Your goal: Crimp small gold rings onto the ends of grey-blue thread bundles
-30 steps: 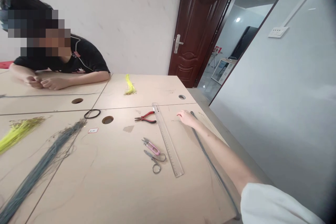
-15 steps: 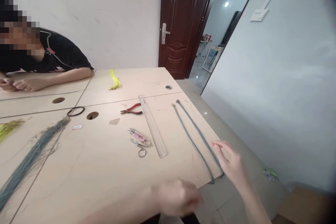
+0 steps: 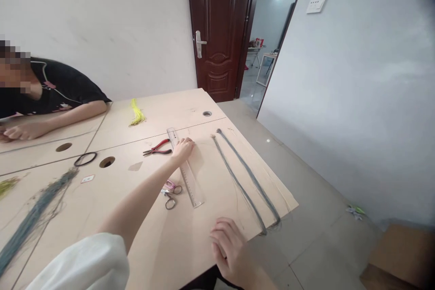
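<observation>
My left hand (image 3: 183, 148) reaches over the upper part of a clear ruler (image 3: 190, 183), its bent fingers low over the table just right of it; I see nothing held in them. Near the front edge, my right hand (image 3: 229, 244) is open with loosely curved fingers and holds nothing. Red-handled pliers (image 3: 159, 148) lie left of the ruler. Below them, my left forearm partly covers pink thread snips (image 3: 169, 185) and small scissors (image 3: 171, 201). Two grey-blue thread bundles, a left one (image 3: 234, 176) and a right one (image 3: 249, 170), stretch side by side right of the ruler.
A thick grey-blue thread bundle (image 3: 37, 215) lies at the left, near a black ring (image 3: 85, 159) and a small label (image 3: 87, 179). Yellow threads (image 3: 137, 113) lie farther back. Across the table, a person's forearm (image 3: 76, 113) rests on it. The table has round holes.
My left hand has moved forward from the front edge onto the ruler's upper end. My right hand has drawn back and left, away from the thread bundles. The view has shifted slightly.
</observation>
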The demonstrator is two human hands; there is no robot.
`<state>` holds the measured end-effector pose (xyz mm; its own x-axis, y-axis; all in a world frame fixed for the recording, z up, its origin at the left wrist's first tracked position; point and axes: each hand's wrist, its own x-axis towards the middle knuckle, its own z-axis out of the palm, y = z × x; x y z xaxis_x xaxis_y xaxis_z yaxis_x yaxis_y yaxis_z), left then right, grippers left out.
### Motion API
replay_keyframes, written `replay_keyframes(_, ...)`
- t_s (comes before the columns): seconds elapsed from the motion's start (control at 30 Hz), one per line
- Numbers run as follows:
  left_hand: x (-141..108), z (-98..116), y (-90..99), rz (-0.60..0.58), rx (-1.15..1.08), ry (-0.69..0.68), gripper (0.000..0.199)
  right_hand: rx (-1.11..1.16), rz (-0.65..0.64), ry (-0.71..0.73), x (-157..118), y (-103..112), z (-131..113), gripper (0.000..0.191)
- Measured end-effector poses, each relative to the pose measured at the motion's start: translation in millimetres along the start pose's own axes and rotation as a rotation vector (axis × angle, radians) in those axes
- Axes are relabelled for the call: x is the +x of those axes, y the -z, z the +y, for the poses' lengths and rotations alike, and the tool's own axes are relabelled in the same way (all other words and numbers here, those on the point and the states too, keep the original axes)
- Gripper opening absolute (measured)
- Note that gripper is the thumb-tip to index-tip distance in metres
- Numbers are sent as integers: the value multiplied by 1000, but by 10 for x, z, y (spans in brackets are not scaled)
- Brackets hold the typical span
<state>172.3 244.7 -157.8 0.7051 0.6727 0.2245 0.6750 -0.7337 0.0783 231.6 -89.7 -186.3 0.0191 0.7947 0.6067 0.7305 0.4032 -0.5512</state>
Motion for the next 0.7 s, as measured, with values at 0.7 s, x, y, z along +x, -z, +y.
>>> replay_keyframes(0.7, -1629, 1103, 352, -76, -74, -279, 39, 59, 33, -129, 18, 215, 92, 23)
